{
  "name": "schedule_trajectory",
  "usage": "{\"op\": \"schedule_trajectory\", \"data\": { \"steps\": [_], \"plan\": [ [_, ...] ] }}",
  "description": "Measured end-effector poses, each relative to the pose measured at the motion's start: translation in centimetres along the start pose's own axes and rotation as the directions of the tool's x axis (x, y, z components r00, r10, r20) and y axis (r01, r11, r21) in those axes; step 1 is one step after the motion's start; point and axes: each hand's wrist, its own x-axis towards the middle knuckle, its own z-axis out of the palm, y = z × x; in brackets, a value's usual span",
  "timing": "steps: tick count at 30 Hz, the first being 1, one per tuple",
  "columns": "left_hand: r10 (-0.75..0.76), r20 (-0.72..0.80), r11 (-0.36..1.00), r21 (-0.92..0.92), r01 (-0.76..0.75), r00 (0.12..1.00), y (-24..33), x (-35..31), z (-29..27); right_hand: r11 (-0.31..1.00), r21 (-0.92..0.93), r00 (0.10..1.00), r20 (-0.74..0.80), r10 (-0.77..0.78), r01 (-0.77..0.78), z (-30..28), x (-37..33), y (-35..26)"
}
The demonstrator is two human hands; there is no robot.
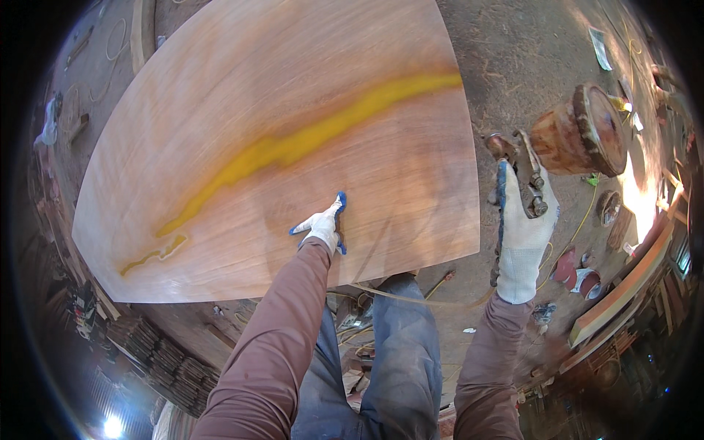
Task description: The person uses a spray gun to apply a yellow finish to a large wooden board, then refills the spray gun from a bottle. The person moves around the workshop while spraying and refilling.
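Observation:
A large, pale reddish wooden slab (381, 161) with a glossy surface takes up the middle of the view. Across it runs a jagged yellow band (286, 150), with a smaller yellow patch (150, 257) near the left end. My left hand (326, 224), in a white glove with blue fingertips, is over the slab's near part, fingers spread and holding nothing; whether it touches the wood I cannot tell. Off the slab's right edge, my gloved right hand (529, 209) grips a metal spray gun (529, 165) fitted with a stained brown cup (587, 132). Its trigger fingers are partly hidden.
A hose (418, 298) runs below the slab toward my right hand. Stacked wood strips (158, 359) lie at the lower left, and long boards (623, 286) at the right. A yellow cord (579, 235) and scraps litter the floor (513, 66). My legs stand close to the slab's near edge.

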Motion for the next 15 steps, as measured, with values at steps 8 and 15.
{"op": "schedule_trajectory", "data": {
  "steps": [8, 15],
  "plan": [
    [-0.016, -0.008, 1.000, 0.025, 0.016, 1.000, 0.3, -0.4, 0.1, 0.966, 0.208, 0.970, 0.216, 0.109, -0.154, 2.3, -2.0, -0.6],
    [0.032, 0.018, 0.998, 0.045, -0.033, 0.999, -0.3, 1.4, -0.1, 0.964, 0.239, 0.986, 0.147, 0.079, -0.113, 2.8, -1.3, -0.3]
  ]
}}
